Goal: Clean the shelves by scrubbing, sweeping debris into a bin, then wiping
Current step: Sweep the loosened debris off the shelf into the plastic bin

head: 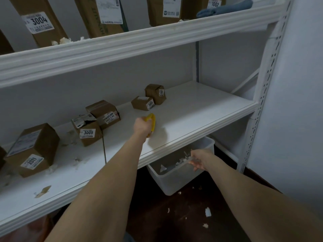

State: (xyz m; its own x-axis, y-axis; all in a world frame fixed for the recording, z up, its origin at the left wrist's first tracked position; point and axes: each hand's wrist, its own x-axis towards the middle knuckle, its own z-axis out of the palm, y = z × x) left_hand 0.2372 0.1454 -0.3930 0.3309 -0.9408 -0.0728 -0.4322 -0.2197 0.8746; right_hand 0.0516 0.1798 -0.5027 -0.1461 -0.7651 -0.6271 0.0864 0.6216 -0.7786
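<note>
Five brown cardboard boxes sit on the white middle shelf point(201, 109). The large box labelled 2011 point(33, 149) is at the far left and the box labelled 3005 point(88, 135) is next, with another box just behind it. Two small boxes stand farther right by the back wall. Pale crumbs of debris point(76, 160) lie scattered on the shelf around the left boxes, and a torn brown scrap point(42, 191) lies near the front edge.

Right of the box labelled 3005, the left hand point(142, 126) is wrapped round the arched handle of a yellow plastic brush point(152, 120). The brush is down at the shelf surface, in front of the small boxes; its bristles are too blurred to make out.

Below the shelf's front edge is a translucent white plastic bin point(174, 179), tilted, with white scraps inside. The right hand point(199, 160) holds its near rim, fingers curled over the edge. I cannot tell whether the bin rests on the dark floor point(174, 224), where a few white paper bits point(208, 212) lie.

At the upper right, a folded blue cloth point(227, 8) lies on the top shelf point(139, 41), beside tall labelled boxes.
</note>
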